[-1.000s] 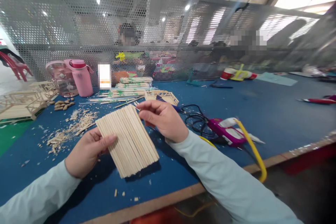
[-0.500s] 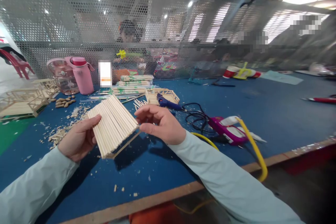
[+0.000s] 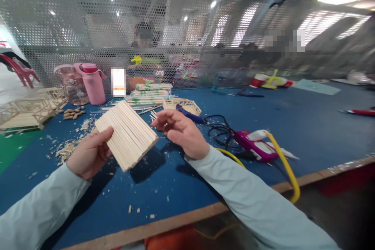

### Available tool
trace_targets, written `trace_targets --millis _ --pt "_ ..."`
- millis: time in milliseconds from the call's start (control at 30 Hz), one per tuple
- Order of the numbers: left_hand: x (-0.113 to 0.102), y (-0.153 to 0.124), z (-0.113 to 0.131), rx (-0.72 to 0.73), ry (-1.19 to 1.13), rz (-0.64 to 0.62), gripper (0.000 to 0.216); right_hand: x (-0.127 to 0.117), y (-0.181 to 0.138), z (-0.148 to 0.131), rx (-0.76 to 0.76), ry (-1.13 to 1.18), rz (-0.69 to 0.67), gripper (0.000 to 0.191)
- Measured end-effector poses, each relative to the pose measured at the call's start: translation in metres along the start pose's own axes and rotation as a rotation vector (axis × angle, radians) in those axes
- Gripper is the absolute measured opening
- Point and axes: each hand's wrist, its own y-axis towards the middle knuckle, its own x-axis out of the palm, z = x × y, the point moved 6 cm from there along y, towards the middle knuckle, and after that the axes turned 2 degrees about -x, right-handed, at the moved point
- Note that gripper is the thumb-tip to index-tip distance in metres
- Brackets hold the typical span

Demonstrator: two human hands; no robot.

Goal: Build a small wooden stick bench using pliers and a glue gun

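Observation:
A flat panel of thin wooden sticks [image 3: 127, 134], laid side by side, is tilted above the blue table. My left hand [image 3: 90, 152] grips its left edge, thumb on top and the other fingers underneath. Just beyond the panel's right corner, my right hand [image 3: 183, 133] hovers with loosely curled fingers, thumb apart, and nothing visible in it. Behind that hand lie a blue glue gun [image 3: 190, 114] and a small railed stick frame [image 3: 183, 105]. A few short white sticks [image 3: 153, 115] show by its fingertips.
Wood scraps [image 3: 67, 150] and peanuts [image 3: 73, 112] lie at left, near stick models [image 3: 25, 113] and a pink bottle [image 3: 93, 86]. Bagged sticks [image 3: 152, 93] lie behind. At right are a purple power strip [image 3: 254, 146] and its yellow cord [image 3: 283, 160]. A perforated screen [image 3: 190, 27] stands behind.
My right hand has come off the panel's right corner and moved slightly right, its fingers opening. The panel has turned a little in my left hand, and the thin stick beneath it no longer shows.

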Motion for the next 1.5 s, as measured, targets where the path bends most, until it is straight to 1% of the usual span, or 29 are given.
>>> trace_targets --millis 100,200,300,400,433,467,567,600,633,667,700,733,767,800,867,900,933,967,1000,1033,1067,1133,1167,1233,1267,1333,1400,1467,1500 --pt "0.004 -0.003 0.001 0.057 -0.062 -0.017 0.010 0.000 0.001 0.002 0.013 -0.035 0.084 0.037" --pt "0.009 -0.005 -0.005 0.022 -0.083 -0.018 0.018 0.002 0.003 0.006 0.088 -0.083 0.141 0.040" --pt "0.014 -0.010 -0.015 -0.080 -0.013 -0.050 0.022 -0.005 0.005 0.021 0.255 0.042 0.212 0.043" --pt "0.017 -0.020 -0.029 -0.266 0.164 -0.120 0.017 -0.016 0.006 0.046 0.453 0.133 0.236 0.041" --pt "0.018 -0.025 -0.035 -0.338 0.240 -0.180 0.016 -0.019 0.005 0.053 0.498 0.123 0.224 0.039" --pt "0.020 -0.031 -0.041 -0.413 0.320 -0.270 0.019 -0.020 0.005 0.061 0.528 0.101 0.201 0.038" --pt "0.026 -0.054 -0.054 -0.623 0.547 -0.624 0.036 -0.018 0.007 0.075 0.542 0.019 0.115 0.034" --pt "0.026 -0.061 -0.056 -0.672 0.604 -0.723 0.040 -0.017 0.008 0.076 0.535 -0.007 0.097 0.032" --pt "0.026 -0.066 -0.056 -0.696 0.642 -0.792 0.042 -0.017 0.010 0.074 0.511 -0.051 0.089 0.032" --pt "0.026 -0.069 -0.053 -0.687 0.659 -0.829 0.043 -0.019 0.012 0.068 0.462 -0.125 0.094 0.035" --pt "0.026 -0.068 -0.048 -0.643 0.654 -0.835 0.043 -0.024 0.014 0.057 0.387 -0.228 0.120 0.038" --pt "0.026 -0.065 -0.042 -0.564 0.633 -0.809 0.042 -0.029 0.014 0.042 0.297 -0.349 0.163 0.042" --pt "0.026 -0.060 -0.034 -0.452 0.609 -0.750 0.041 -0.036 0.011 0.023 0.191 -0.503 0.214 0.045" --pt "0.025 -0.052 -0.023 -0.306 0.599 -0.663 0.040 -0.044 0.005 0.003 0.113 -0.628 0.287 0.043" --pt "0.020 -0.039 0.002 0.061 0.655 -0.441 0.031 -0.059 -0.018 -0.029 0.078 -0.826 0.382 0.037" --pt "0.018 -0.036 0.013 0.250 0.728 -0.327 0.025 -0.066 -0.033 -0.040 0.119 -0.958 0.389 0.032" --pt "0.017 -0.034 0.023 0.420 0.817 -0.231 0.019 -0.071 -0.050 -0.043 0.229 -1.105 0.329 0.027" --pt "0.017 -0.034 0.029 0.558 0.909 -0.166 0.017 -0.077 -0.068 -0.044 0.361 -1.249 0.265 0.025" --pt "0.019 -0.035 0.031 0.664 0.991 -0.133 0.018 -0.082 -0.086 -0.041 0.488 -1.368 0.172 0.025" --pt "0.021 -0.035 0.031 0.743 1.063 -0.132 0.021 -0.086 -0.102 -0.036 0.587 -1.428 0.063 0.027" --pt "0.024 -0.035 0.029 0.811 1.125 -0.161 0.026 -0.086 -0.115 -0.030 0.635 -1.423 -0.035 0.029" --pt "0.030 -0.037 0.022 0.943 1.235 -0.265 0.036 -0.083 -0.130 -0.019 0.643 -1.357 -0.173 0.036" --pt "0.032 -0.037 0.017 1.000 1.289 -0.315 0.041 -0.081 -0.131 -0.014 0.633 -1.332 -0.198 0.038" --pt "0.032 -0.037 0.008 1.076 1.378 -0.392 0.048 -0.079 -0.127 -0.006 0.637 -1.334 -0.192 0.036" --pt "0.031 -0.036 0.003 1.090 1.413 -0.418 0.047 -0.078 -0.122 -0.002 0.654 -1.350 -0.175 0.033" --pt "0.028 -0.036 -0.004 1.095 1.478 -0.458 0.039 -0.076 -0.112 0.006 0.693 -1.368 -0.163 0.030" --pt "0.027 -0.037 -0.008 1.091 1.536 -0.457 0.030 -0.071 -0.101 0.012 0.713 -1.374 -0.197 0.029" --pt "0.031 -0.039 -0.007 1.085 1.586 -0.382 0.032 -0.065 -0.087 0.013 0.687 -1.423 -0.196 0.028" --pt "0.036 -0.040 -0.006 1.074 1.616 -0.322 0.036 -0.061 -0.078 0.011 0.644 -1.450 -0.165 0.028"
